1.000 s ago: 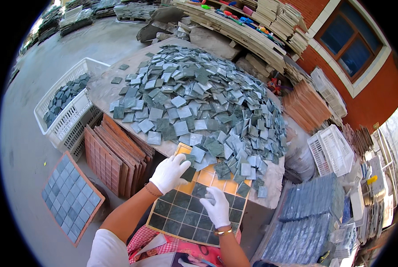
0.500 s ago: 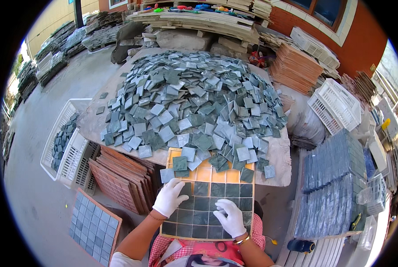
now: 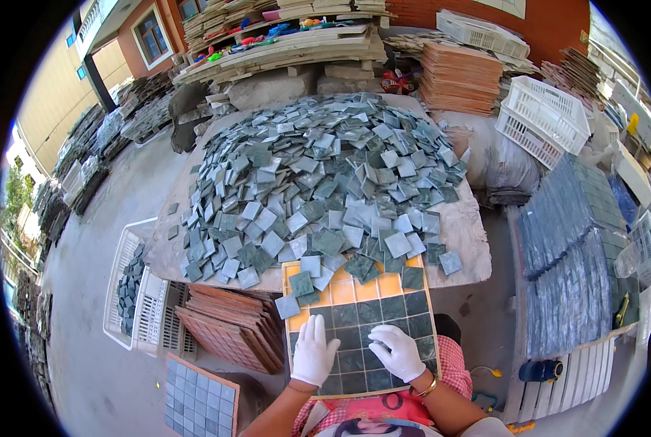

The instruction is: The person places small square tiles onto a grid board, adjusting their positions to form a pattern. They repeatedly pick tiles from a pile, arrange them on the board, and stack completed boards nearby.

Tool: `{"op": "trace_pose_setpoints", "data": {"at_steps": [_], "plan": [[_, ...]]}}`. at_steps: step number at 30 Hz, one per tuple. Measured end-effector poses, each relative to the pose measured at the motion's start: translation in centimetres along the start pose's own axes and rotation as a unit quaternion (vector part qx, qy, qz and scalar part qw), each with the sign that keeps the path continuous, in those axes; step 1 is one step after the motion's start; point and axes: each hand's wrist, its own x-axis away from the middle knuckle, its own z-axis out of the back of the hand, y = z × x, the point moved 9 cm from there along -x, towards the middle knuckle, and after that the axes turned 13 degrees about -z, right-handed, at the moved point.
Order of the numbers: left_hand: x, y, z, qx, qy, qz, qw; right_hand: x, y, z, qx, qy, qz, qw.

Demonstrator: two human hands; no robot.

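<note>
A yellow-orange grid tray (image 3: 363, 290) leans toward me at the table's front edge, with square dark green stone tiles (image 3: 369, 311) filling its near rows. My left hand (image 3: 314, 352), white-gloved, lies flat over tiles at the tray's left side, fingers stretched upward and holding nothing. Farther right, my right hand (image 3: 398, 352), also gloved, rests on the tiles with loosely bent fingers; no loose piece shows in it. Several loose tiles (image 3: 301, 284) lie across the tray's far cells, and one pale tile (image 3: 287, 306) overhangs its left edge.
A large heap of loose tiles (image 3: 318, 175) covers the table (image 3: 471, 247). Below left stand a white crate (image 3: 151, 306) of tiles, stacked brown-red trays (image 3: 227, 328) and a filled tray (image 3: 202, 397). Wrapped tile stacks (image 3: 566, 291) and a dark bottle (image 3: 540, 371) are at right.
My left hand has moved nearer me from the fourth row and flattened. A tile there that left an orange strip bare now sits in its cell. The whole view has shifted.
</note>
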Motion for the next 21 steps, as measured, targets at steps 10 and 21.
{"op": "trace_pose_setpoints", "data": {"at_steps": [10,21], "plan": [[0.1,1.4,-0.3,-0.083,-0.054,-0.070,0.993,0.3,0.3,-0.6,0.009,-0.016,-0.011,1.000],[-2.8,-10.2,3.4,-0.043,0.033,-0.005,0.999,0.5,-0.4,-0.1,0.021,0.003,0.053,0.998]]}}
